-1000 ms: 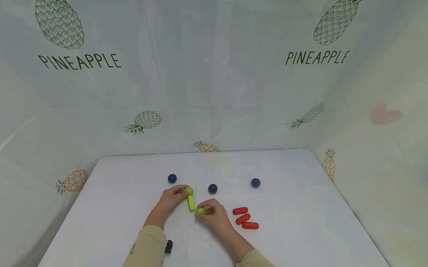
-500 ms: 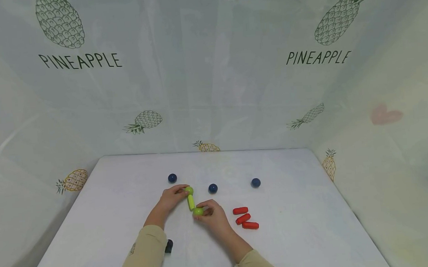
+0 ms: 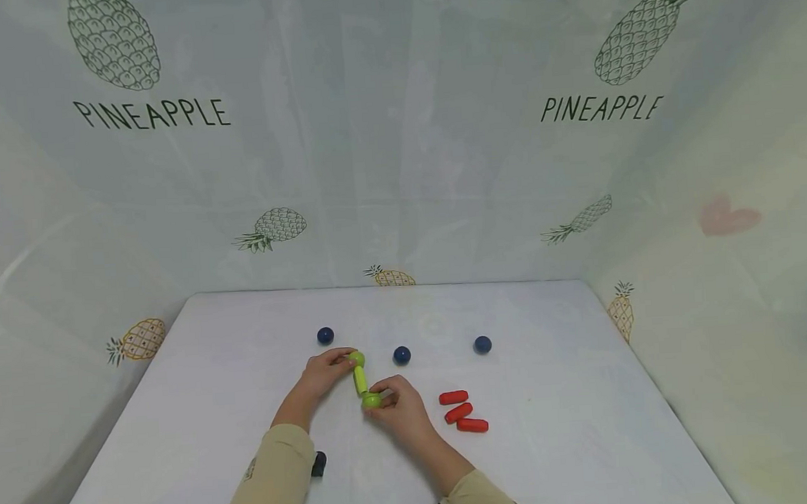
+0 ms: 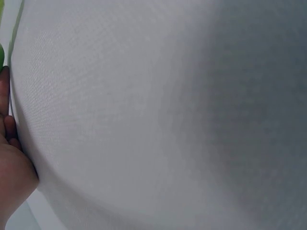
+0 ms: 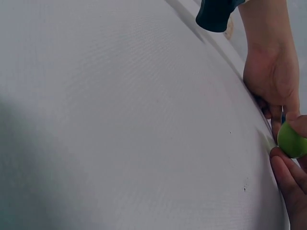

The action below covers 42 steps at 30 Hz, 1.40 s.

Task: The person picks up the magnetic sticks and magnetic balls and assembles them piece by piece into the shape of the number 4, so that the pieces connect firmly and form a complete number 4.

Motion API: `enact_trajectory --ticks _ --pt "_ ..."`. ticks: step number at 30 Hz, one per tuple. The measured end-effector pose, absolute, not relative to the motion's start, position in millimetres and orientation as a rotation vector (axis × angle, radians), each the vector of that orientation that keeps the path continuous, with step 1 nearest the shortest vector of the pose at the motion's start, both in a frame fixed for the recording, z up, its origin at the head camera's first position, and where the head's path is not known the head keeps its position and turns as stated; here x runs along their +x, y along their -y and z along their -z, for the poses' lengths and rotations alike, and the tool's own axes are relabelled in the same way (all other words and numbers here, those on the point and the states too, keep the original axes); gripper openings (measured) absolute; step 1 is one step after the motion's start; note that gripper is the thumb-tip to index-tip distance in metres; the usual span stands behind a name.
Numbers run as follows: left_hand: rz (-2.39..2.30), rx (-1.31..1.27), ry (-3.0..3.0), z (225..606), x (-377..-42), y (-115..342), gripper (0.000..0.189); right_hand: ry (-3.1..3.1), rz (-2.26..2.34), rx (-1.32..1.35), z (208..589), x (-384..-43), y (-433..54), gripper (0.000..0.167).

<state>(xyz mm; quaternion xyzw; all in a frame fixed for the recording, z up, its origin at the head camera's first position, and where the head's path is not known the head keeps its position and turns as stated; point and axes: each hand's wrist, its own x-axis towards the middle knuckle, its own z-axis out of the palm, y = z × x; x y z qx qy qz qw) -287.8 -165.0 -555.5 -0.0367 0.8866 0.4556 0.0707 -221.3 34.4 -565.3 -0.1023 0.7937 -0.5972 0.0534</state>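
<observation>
In the head view my left hand [image 3: 323, 375] pinches a light green ball [image 3: 357, 360] at the far end of a light green rod [image 3: 360, 380]. My right hand [image 3: 403, 408] holds a second green ball [image 3: 371, 400] between thumb and fingers, right at the rod's near end. Whether that ball is joined to the rod or only touches it, I cannot tell. The right wrist view shows the same green ball [image 5: 291, 140] in the right fingertips, with the left hand [image 5: 272, 76] beyond. Only part of the left hand [image 4: 12, 158] enters the left wrist view.
Three dark blue balls lie farther back: a left one [image 3: 325, 335], a middle one [image 3: 401, 355] and a right one [image 3: 482, 344]. To the right of my right hand are three red rods [image 3: 459, 412] on the white table [image 3: 560, 427]. A patterned cloth [image 3: 396, 129] hangs behind.
My right hand has moved slightly left with its green ball, closing the gap to the near end of the green rod. The left hand stays nearly still.
</observation>
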Motion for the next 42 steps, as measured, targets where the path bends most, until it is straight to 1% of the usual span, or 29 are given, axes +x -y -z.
enact_trajectory --ticks 25,42 --pt "-1.373 -0.095 -2.657 553.1 -287.2 165.6 0.038 -2.465 1.785 -0.307 562.6 -220.6 -25.3 0.03" --pt "-1.232 -0.101 -2.729 556.4 -287.6 164.1 0.04 -2.555 1.815 -0.294 576.2 -216.9 -17.2 0.03"
